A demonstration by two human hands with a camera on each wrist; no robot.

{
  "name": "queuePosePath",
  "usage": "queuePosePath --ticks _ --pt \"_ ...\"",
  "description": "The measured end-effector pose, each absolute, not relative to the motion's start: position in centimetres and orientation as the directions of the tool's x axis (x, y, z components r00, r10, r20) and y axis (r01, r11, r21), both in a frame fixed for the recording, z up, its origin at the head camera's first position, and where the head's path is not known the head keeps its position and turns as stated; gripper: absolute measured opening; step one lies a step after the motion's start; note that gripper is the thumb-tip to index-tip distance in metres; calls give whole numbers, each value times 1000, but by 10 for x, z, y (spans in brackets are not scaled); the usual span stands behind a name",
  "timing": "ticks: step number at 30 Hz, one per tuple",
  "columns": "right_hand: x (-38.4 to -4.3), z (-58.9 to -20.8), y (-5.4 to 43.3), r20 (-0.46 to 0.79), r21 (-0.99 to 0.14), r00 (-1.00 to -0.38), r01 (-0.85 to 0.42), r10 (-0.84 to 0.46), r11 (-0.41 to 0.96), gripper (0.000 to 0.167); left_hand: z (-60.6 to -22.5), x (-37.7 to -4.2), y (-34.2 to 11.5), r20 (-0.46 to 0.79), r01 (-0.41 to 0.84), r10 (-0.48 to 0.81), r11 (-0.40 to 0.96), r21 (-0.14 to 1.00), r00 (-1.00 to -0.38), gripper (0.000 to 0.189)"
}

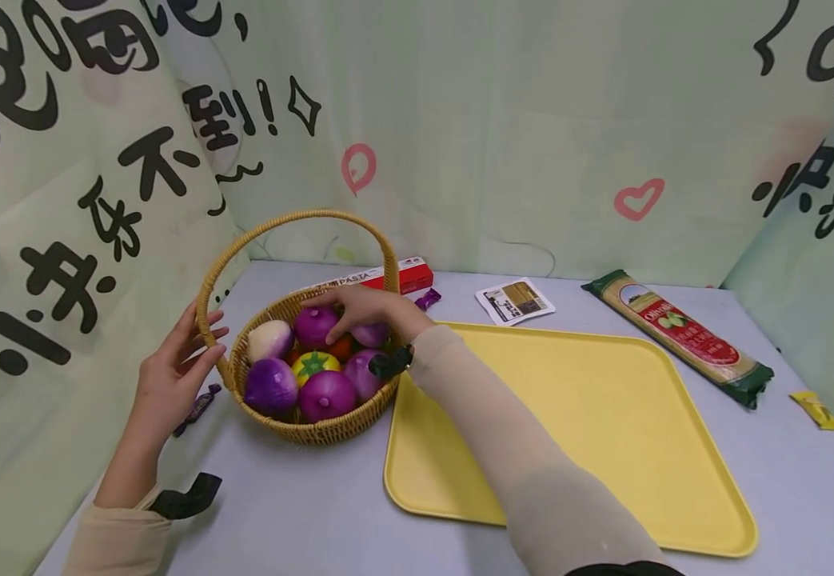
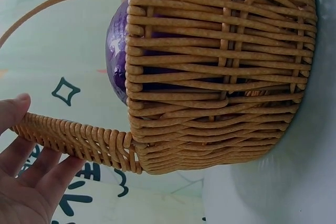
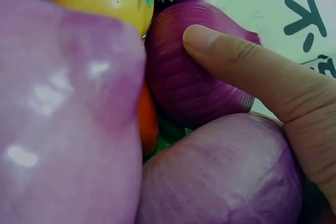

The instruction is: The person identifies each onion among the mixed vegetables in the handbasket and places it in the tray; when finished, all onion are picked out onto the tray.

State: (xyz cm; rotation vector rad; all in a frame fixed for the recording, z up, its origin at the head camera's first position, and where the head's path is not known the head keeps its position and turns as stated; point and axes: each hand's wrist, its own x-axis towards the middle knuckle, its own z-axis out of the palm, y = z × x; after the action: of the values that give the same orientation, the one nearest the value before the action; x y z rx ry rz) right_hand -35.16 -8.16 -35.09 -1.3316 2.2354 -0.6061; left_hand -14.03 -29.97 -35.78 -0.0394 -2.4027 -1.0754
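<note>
A wicker basket [image 1: 323, 433] with a tall arched handle stands on the table, filled with several purple onions, a purple-and-white vegetable [image 1: 269, 341] and a yellow tomato [image 1: 313, 364] with a green top. My left hand [image 1: 172, 372] holds the handle's left foot between thumb and fingers, as the left wrist view also shows. Reaching over the right rim, my right hand [image 1: 369, 310] grips a dark purple onion [image 3: 197, 72] at the back of the pile. Its thumb [image 3: 210, 43] lies on the onion's skin; the other fingers are hidden. Paler vegetables [image 3: 226, 177] crowd close around it.
A yellow tray [image 1: 575, 432] lies right of the basket, under my right forearm. Behind are a red-and-white pasta box [image 1: 415, 275] and a white packet [image 1: 514, 302]. A noodle pack [image 1: 676, 332], a yellow sachet [image 1: 816, 410] and a purple-wrapped candy [image 1: 197, 409] lie around. Curtains enclose the table.
</note>
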Motion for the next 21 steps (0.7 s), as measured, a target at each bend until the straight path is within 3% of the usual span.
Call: queuePosePath --ticks 21 --pt "-348 -346 -79 -91 -579 -441 -706 -893 407 65 -356 -139 -299 454 222 -169 694 685 -875 70"
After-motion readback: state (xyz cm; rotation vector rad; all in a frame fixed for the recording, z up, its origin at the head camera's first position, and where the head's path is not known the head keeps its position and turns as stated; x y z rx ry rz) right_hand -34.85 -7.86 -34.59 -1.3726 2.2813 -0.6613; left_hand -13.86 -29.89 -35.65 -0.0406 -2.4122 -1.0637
